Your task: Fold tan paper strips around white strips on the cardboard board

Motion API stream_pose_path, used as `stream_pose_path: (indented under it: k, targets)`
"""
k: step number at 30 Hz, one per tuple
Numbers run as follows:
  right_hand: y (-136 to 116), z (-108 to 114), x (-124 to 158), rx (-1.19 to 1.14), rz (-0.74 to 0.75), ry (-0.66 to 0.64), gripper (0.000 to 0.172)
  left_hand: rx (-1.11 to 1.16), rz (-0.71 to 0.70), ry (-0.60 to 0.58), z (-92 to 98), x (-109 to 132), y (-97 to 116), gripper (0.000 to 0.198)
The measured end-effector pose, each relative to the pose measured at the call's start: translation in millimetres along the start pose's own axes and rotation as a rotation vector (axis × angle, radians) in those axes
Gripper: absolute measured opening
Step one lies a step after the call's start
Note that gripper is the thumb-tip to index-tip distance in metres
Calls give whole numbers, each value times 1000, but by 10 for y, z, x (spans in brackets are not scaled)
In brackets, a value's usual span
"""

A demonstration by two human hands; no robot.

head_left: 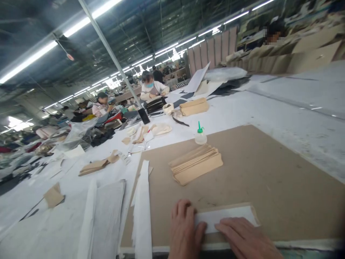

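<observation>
A white strip (208, 219) lies on a tan fabric-like piece (253, 212), whose edge shows along its top and right side. My left hand (185, 226) rests at the strip's left end, fingers slightly bent and the thumb apart. Across the strip's lower middle lies my right hand (242, 233), its fingers stretched out flat and covering part of it. Both hands are on a brown board (269, 172). Farther up the board is a fanned stack of tan pieces (196, 165). Behind that stack stands a clear bottle with a green nozzle (201, 136).
Long white strips (142, 212) lie along the board's left side. Grey-white sheets (107, 216) and tan pieces (94, 166) are farther left. A pole (113, 57) rises beyond the board. Co-workers (153, 88) sit across the table, near dark stacked pieces (155, 105).
</observation>
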State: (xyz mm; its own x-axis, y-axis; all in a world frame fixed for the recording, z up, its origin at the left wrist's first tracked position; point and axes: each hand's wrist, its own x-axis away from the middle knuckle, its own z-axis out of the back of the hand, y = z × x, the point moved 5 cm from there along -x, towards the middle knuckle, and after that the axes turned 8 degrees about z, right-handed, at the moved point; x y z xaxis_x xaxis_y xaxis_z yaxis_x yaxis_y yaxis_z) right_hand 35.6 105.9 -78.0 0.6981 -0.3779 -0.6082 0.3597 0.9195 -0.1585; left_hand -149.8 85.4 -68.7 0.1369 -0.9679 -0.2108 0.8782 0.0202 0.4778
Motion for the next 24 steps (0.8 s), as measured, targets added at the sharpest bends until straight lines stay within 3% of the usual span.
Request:
stream_pose_path:
  k: [2, 6, 11, 13, 16, 20, 24]
  targets:
    - [-123, -124, -143, -56, -25, -42, 43, 17, 41, -56, 16, -10, -85, 23]
    - [-182, -311, -259, -136, -84, -81, 40, 121, 47, -180, -36, -91, -61, 17]
    - [-123, -337, -217, -213, -166, -194, 36, 224, 189, -383, -65, -192, -126, 15]
    - [-117, -315, -204, -228, -192, -230, 35, 262, 236, -428, -18, -200, -222, 27]
    - [-115, -293, -208, -235, -198, -259, 35, 352, 320, -463, 81, -159, -433, 58]
    - [-105, -287, -263, -241, -164, -302, 32, 519, 467, -461, 164, -35, -670, 43]
    - [-138, -304, -386, -293, -73, -322, 28, 508, 468, -437, 188, 21, -701, 38]
